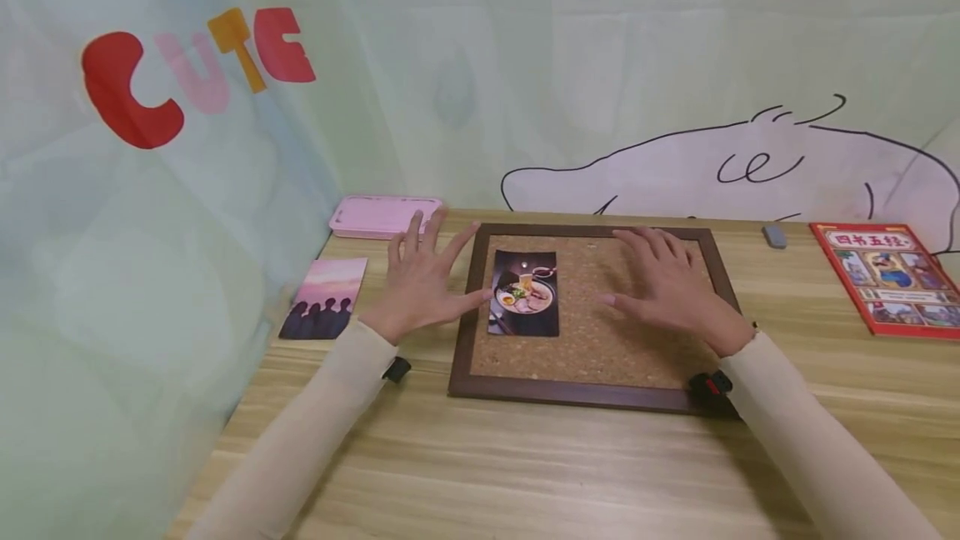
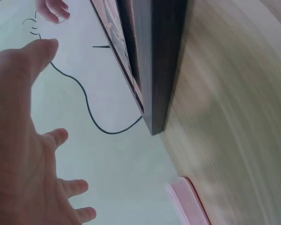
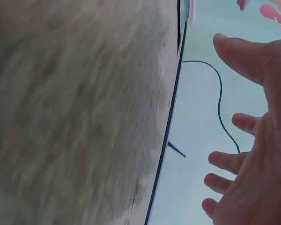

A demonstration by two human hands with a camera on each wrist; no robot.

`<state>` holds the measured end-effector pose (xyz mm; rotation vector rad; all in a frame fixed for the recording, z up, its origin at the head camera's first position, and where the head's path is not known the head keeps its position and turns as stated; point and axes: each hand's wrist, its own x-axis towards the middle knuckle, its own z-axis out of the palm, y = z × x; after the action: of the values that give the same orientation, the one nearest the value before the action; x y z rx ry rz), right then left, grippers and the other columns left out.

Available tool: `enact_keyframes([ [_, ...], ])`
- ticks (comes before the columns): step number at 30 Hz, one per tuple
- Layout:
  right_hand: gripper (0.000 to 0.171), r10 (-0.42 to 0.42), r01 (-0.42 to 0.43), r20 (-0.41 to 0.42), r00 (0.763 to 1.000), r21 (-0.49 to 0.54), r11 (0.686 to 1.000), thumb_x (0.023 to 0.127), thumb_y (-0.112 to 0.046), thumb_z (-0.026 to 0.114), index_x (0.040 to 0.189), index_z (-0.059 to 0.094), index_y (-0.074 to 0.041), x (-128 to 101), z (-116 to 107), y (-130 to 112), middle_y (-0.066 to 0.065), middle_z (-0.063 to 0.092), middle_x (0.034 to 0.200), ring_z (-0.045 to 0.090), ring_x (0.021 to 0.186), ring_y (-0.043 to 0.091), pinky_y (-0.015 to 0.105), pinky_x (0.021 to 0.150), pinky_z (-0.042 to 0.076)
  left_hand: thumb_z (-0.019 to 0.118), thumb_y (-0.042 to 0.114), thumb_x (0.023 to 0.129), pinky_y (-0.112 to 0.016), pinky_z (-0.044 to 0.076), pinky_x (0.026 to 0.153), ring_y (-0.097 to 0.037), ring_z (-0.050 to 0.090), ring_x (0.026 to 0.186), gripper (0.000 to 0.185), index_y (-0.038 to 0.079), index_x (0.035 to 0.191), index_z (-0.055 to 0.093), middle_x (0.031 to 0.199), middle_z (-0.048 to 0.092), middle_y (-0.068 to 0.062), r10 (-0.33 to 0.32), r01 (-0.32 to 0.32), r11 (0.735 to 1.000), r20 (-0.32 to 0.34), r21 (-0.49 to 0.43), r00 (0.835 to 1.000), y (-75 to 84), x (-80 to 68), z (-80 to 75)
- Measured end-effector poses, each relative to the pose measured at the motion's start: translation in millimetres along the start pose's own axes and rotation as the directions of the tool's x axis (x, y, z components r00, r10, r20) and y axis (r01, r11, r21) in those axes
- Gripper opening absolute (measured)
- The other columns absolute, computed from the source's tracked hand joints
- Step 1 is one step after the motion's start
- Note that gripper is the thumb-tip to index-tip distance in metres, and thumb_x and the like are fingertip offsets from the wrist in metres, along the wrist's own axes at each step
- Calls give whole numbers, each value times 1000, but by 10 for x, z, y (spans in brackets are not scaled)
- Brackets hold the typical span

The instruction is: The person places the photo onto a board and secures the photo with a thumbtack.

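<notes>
A framed cork board (image 1: pixel 600 357) lies flat on the wooden table, with a photo of a ramen bowl (image 1: pixel 523 315) on its left part. My left hand (image 1: pixel 423 286) hovers over the board's left edge, fingers spread, its thumb overlapping the photo's edge in the head view. Over the right half of the board is my right hand (image 1: pixel 667 286), fingers apart and holding nothing. In the left wrist view the dark frame (image 2: pixel 164 61) stands beside the spread left hand. The right wrist view shows the cork surface (image 3: pixel 79 112) close by the right hand (image 3: pixel 253 154).
Left of the board lies a sunset photo (image 1: pixel 324 298) with dark silhouettes. A pink case (image 1: pixel 386 215) sits at the back left of the table. To the right are a small grey-blue block (image 1: pixel 775 237) and a red-bordered book (image 1: pixel 888 282). A printed curtain (image 1: pixel 450 65) hangs behind.
</notes>
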<state>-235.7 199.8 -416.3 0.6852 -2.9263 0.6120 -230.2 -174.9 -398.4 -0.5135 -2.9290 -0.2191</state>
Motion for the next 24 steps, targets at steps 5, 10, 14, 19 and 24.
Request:
enact_keyframes([
  [5,95,1,-1,-38,999,-20,1000,84,-51,75,158,23,-22,-112,-71,73,19,21,161,16,144,50,75,103,14,53,85,78,-72,8,114,-45,-5,153,99,48,159,9,169,-8,-8,-8,8,1000,10,0,1000,-93,-44,-30],
  [10,96,9,-10,-74,997,-14,1000,84,-52,74,159,22,-21,-214,-140,155,20,22,161,18,144,51,74,102,15,53,83,79,-73,12,112,-47,2,152,99,46,159,8,169,1,-13,-12,12,1000,-37,-3,999,-212,-90,-83],
  [14,95,32,-32,-87,996,-3,999,85,-51,74,159,23,-22,-282,-181,229,20,23,162,18,144,52,73,102,16,58,80,78,-74,14,110,-49,4,151,101,44,160,10,168,3,-16,-22,21,1000,-63,-19,998,-329,-146,-97],
  [19,94,58,-57,-104,993,11,998,84,-48,75,158,24,-21,-373,-225,321,24,23,161,20,141,55,73,99,18,57,81,78,-73,15,109,-49,6,151,101,43,160,11,167,6,-17,-48,47,999,-77,-15,996,-449,-219,-109],
  [24,93,78,-76,-120,990,21,997,83,-47,75,157,26,-18,-456,-287,395,27,26,159,23,138,58,73,96,19,59,80,78,-74,13,109,-49,5,151,102,42,160,11,167,6,-18,-83,82,997,-85,-15,993,-541,-302,-136],
])
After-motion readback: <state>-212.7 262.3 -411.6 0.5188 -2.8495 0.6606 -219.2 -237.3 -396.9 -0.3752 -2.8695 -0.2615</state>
